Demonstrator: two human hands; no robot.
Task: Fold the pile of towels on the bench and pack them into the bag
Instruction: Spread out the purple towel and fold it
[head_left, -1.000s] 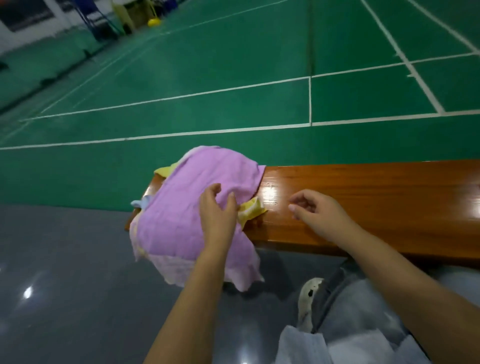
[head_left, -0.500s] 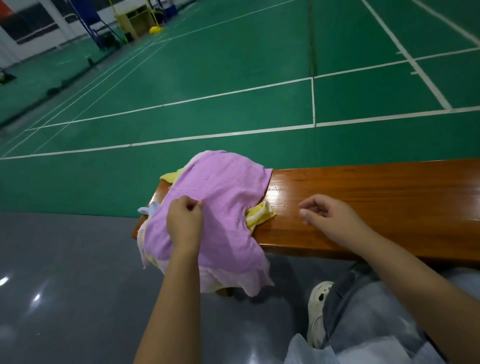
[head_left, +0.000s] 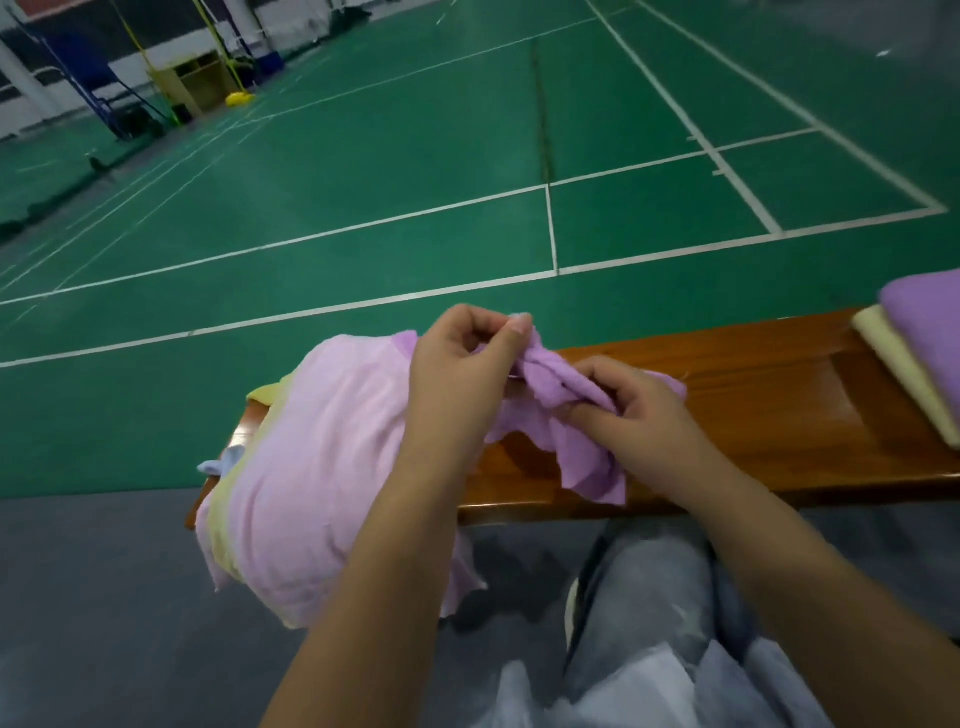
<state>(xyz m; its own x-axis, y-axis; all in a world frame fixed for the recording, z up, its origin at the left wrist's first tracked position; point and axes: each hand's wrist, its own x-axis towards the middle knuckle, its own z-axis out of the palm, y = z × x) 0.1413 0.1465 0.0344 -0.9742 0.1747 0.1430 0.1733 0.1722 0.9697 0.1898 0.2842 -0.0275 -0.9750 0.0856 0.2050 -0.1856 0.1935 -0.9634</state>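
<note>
A purple towel (head_left: 561, 415) is bunched above the wooden bench (head_left: 769, 410), lifted off the pile. My left hand (head_left: 457, 374) pinches its upper edge between thumb and fingers. My right hand (head_left: 634, 415) grips the crumpled cloth just to the right. The remaining pile (head_left: 311, 457) sits at the bench's left end, topped by a pale pink towel over yellow and light blue ones, and hangs over the front edge. At the right end of the bench lie folded towels (head_left: 919, 358), a purple one on a cream one. No bag is in view.
Beyond the bench spreads a green court floor (head_left: 415, 171) with white lines. Grey floor (head_left: 93, 597) lies in front. My knees in grey trousers (head_left: 644, 597) are below the bench's front edge. Net posts and a yellow cabinet (head_left: 192, 83) stand far back left.
My left hand has pulled the purple towel up and right off the pile, uncovering a pale pink one. My right hand has left the bench and taken hold of the towel. The view swung right.
</note>
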